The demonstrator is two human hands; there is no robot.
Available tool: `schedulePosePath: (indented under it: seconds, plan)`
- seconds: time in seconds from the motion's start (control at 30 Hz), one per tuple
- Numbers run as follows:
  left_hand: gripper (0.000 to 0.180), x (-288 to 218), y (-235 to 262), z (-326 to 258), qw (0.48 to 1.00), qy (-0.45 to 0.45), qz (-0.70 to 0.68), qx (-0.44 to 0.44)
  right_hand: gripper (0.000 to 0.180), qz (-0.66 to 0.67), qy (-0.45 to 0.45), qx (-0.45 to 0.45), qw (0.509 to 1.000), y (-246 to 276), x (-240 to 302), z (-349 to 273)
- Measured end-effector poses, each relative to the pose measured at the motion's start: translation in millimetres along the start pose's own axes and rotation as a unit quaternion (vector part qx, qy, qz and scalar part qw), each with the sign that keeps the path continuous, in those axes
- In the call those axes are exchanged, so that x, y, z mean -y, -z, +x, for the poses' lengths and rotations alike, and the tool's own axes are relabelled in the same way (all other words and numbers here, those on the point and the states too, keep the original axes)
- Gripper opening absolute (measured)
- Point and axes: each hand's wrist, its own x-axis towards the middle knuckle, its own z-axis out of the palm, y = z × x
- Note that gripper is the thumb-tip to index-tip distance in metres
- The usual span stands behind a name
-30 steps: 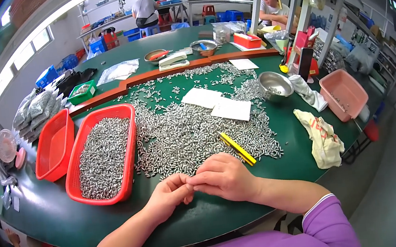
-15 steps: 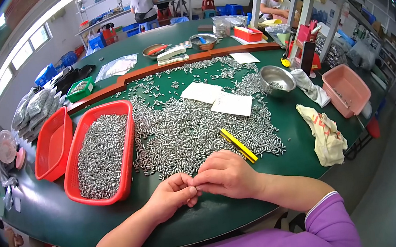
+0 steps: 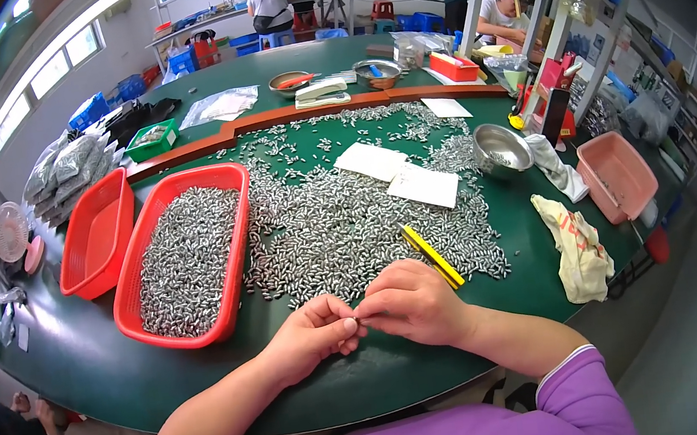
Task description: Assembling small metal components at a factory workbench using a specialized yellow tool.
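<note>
My left hand point(image 3: 315, 339) and my right hand point(image 3: 420, 302) meet fingertip to fingertip over the near edge of the table. Both are closed in a pinch, and whatever sits between the fingers is too small and covered to name. Just beyond them spreads a wide layer of small silvery, bullet-shaped metal pieces point(image 3: 326, 246). A yellow utility knife point(image 3: 432, 256) lies beside my right hand at the edge of this layer. To the left, a red plastic basket point(image 3: 247, 220) is heaped with the same kind of pieces.
Two paper sheets point(image 3: 370, 162) lie on the pieces. An empty red basket point(image 3: 93, 238) stands far left. A steel bowl point(image 3: 502, 148), a cream cloth point(image 3: 574, 248) and a pink basin point(image 3: 619, 174) are at right. A brown wooden strip point(image 3: 285, 116) borders the work area. Other people work nearby.
The view has shifted slightly, so the table things appear a little to the right. My hands stay pinched together, with small finger movements. A person at lower left has moved.
</note>
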Motion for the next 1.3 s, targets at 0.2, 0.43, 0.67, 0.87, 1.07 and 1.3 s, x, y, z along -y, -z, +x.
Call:
schedulePosePath:
  seconds: [0.2, 0.43, 0.67, 0.87, 1.07, 1.3]
  plan:
    - [0.01, 0.2, 4.3, 1.0, 0.999, -0.009, -0.037, 0.007, 0.021, 0.005, -0.011, 0.004, 1.0, 0.6, -1.0, 0.3]
    - [0.011, 0.6, 3.0, 1.4, 1.0, 0.003, -0.019, 0.001, 0.022, -0.002, 0.0, 0.007, 1.0, 1.9, -0.1, 0.3]
    - [0.012, -0.9, 4.0, 1.7, 1.0, 0.0, -0.028, 0.008, 0.023, -0.003, -0.002, 0.013, 1.0, 3.3, -0.3, -0.2]
    - [0.012, -1.2, 4.4, 1.1, 0.999, -0.004, -0.039, 0.021, 0.017, 0.005, -0.006, 0.004, 1.0, 2.7, 1.6, 1.0]
    - [0.012, -1.6, 5.0, 0.0, 0.997, -0.006, -0.06, 0.039, 0.017, 0.011, -0.005, 0.001, 1.0, 2.4, 0.9, 0.5]
    - [0.013, -1.5, 5.4, 0.0, 0.997, -0.002, -0.07, 0.04, 0.028, 0.016, -0.003, 0.014, 1.0, 6.0, -0.8, -1.2]
